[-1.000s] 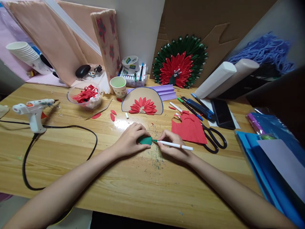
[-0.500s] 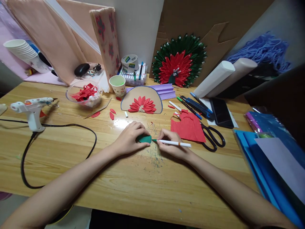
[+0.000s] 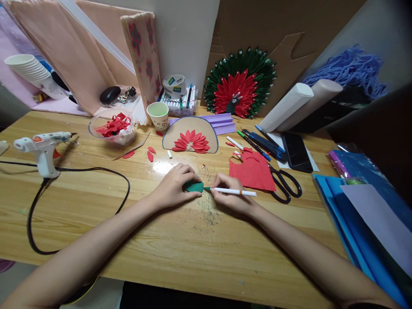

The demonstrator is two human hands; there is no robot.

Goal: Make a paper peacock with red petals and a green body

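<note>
Near the middle of the table, my left hand [image 3: 177, 184] is closed on a small green piece [image 3: 194, 186], with its rounded right end showing past the fingers. My right hand [image 3: 228, 191] grips a white marker [image 3: 236, 192] with a green tip, and the tip is at or very near the piece's right edge. Green marks dot the wood around it. Just beyond lies a cardboard half-round [image 3: 207, 128] with red paper petals [image 3: 192, 141] fixed on it. A white marker cap [image 3: 170, 154] rests to its lower left.
To the right are red crepe paper [image 3: 252, 174], black-handled scissors [image 3: 286, 184] and a phone [image 3: 296, 150]. A hot glue gun [image 3: 45, 150] with its cord stands left, near a bowl of red scraps [image 3: 112, 126]. A paper cup [image 3: 158, 116] and a green-and-red fan craft [image 3: 240, 83] are behind.
Both hands keep nearly the same pose, with the marker tip staying at the green piece's edge. The whole view has shifted slightly.
</note>
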